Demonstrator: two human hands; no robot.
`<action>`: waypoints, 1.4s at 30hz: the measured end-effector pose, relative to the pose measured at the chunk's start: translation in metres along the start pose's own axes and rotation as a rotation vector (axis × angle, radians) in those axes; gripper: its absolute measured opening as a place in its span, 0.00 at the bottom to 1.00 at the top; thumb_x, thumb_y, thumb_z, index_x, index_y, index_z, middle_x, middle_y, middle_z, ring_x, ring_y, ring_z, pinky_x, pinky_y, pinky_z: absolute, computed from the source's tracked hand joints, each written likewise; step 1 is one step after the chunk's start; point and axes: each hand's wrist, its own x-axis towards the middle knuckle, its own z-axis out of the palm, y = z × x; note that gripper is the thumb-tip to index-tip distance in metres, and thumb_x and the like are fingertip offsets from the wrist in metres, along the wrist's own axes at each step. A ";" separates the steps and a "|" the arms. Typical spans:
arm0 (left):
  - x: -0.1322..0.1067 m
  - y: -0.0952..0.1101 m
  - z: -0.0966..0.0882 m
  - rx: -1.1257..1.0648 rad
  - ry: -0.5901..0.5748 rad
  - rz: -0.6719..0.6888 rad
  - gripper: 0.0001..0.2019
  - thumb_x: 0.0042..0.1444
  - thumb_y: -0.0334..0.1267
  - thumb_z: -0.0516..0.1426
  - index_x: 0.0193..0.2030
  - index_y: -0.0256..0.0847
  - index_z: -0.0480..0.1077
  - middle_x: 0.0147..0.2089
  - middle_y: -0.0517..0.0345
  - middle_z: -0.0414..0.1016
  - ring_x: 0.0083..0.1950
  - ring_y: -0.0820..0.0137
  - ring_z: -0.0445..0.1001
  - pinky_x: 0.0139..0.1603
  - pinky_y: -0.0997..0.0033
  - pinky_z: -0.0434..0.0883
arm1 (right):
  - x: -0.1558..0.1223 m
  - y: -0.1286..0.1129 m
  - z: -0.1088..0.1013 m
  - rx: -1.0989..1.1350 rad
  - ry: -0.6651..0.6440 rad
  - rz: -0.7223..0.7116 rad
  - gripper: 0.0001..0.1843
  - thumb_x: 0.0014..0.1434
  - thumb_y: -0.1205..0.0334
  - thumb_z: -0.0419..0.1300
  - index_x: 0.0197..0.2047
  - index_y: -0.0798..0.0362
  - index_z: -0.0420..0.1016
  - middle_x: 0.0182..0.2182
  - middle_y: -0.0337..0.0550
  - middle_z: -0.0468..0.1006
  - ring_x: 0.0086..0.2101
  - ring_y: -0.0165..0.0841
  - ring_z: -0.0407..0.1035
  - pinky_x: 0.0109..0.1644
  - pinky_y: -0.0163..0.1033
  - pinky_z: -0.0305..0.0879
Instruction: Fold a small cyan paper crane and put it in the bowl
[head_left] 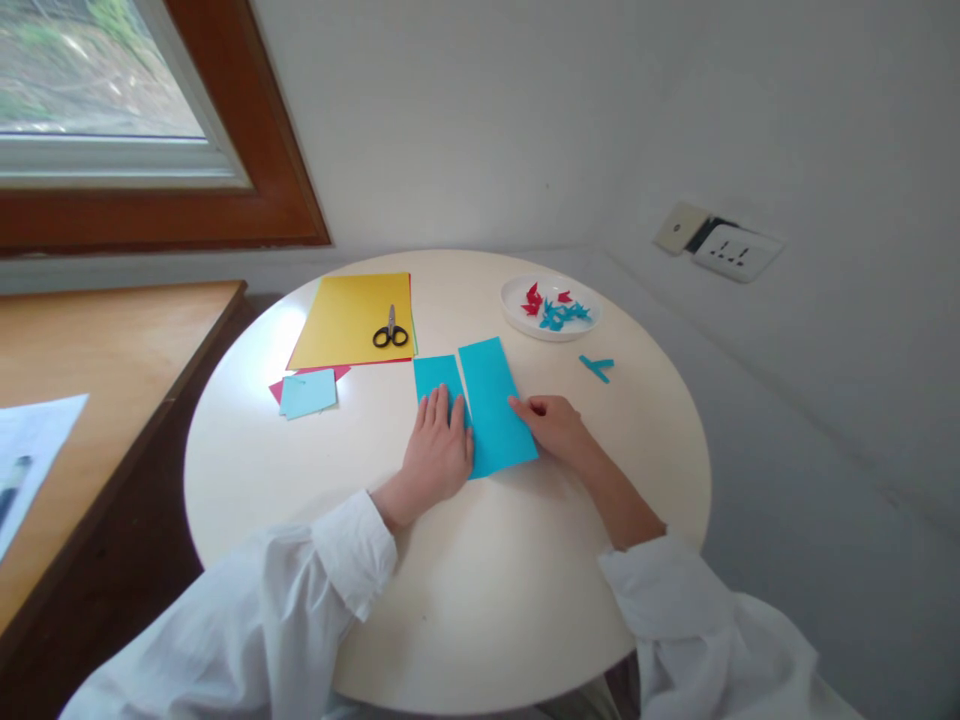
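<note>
Two blue paper strips lie side by side on the round white table (480, 600). My left hand (439, 450) rests flat, fingers stretched, on the shorter left strip (436, 375). My right hand (551, 425) touches the right edge of the longer strip (495, 400), its fingers curled with the tips pressed on the paper. Both arms wear white sleeves.
Black scissors (391, 330) lie on a yellow sheet (349, 320) at the back left. Pale blue (309, 393) and pink scraps sit beside it. A white dish (525, 315) holds red and blue folded pieces; a blue scrap (598, 367) lies near it. A wooden ledge (97, 350) stands left.
</note>
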 end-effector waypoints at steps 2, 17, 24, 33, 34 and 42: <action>0.001 0.000 -0.005 -0.020 0.021 0.016 0.19 0.60 0.35 0.42 0.51 0.24 0.63 0.58 0.28 0.61 0.62 0.50 0.57 0.57 0.48 0.58 | -0.005 0.000 -0.003 0.029 -0.025 0.014 0.23 0.53 0.46 0.51 0.16 0.54 0.62 0.14 0.34 0.63 0.22 0.29 0.60 0.32 0.36 0.50; -0.023 0.003 -0.002 0.004 -0.058 0.028 0.26 0.62 0.42 0.38 0.62 0.26 0.54 0.65 0.40 0.53 0.66 0.56 0.52 0.63 0.54 0.52 | -0.032 0.001 0.005 -0.024 0.026 0.049 0.23 0.53 0.50 0.52 0.14 0.54 0.61 0.14 0.33 0.65 0.22 0.30 0.61 0.40 0.41 0.48; -0.022 0.004 -0.006 0.034 -0.057 0.029 0.27 0.62 0.42 0.38 0.62 0.26 0.53 0.65 0.41 0.53 0.66 0.58 0.51 0.64 0.56 0.52 | -0.032 0.008 0.009 -0.078 0.057 -0.025 0.20 0.53 0.55 0.53 0.14 0.54 0.61 0.14 0.34 0.65 0.22 0.29 0.60 0.36 0.38 0.47; -0.022 0.005 -0.007 0.049 -0.071 0.024 0.27 0.62 0.41 0.38 0.62 0.26 0.53 0.65 0.42 0.53 0.66 0.59 0.52 0.63 0.55 0.52 | -0.036 0.005 0.004 -0.050 0.038 -0.009 0.24 0.55 0.49 0.50 0.14 0.54 0.59 0.13 0.34 0.62 0.22 0.29 0.60 0.35 0.38 0.47; -0.022 0.005 -0.007 0.050 -0.071 0.025 0.27 0.62 0.41 0.38 0.62 0.26 0.53 0.65 0.42 0.53 0.66 0.59 0.52 0.63 0.55 0.52 | -0.037 0.003 0.002 -0.035 0.036 0.000 0.25 0.55 0.47 0.50 0.14 0.54 0.58 0.13 0.34 0.62 0.22 0.29 0.59 0.35 0.38 0.47; -0.023 0.006 -0.008 0.054 -0.093 0.015 0.27 0.62 0.43 0.38 0.63 0.27 0.52 0.66 0.41 0.51 0.66 0.59 0.51 0.63 0.56 0.52 | -0.043 0.001 -0.004 0.002 0.002 0.029 0.20 0.51 0.51 0.53 0.15 0.54 0.63 0.14 0.34 0.65 0.22 0.29 0.60 0.36 0.38 0.49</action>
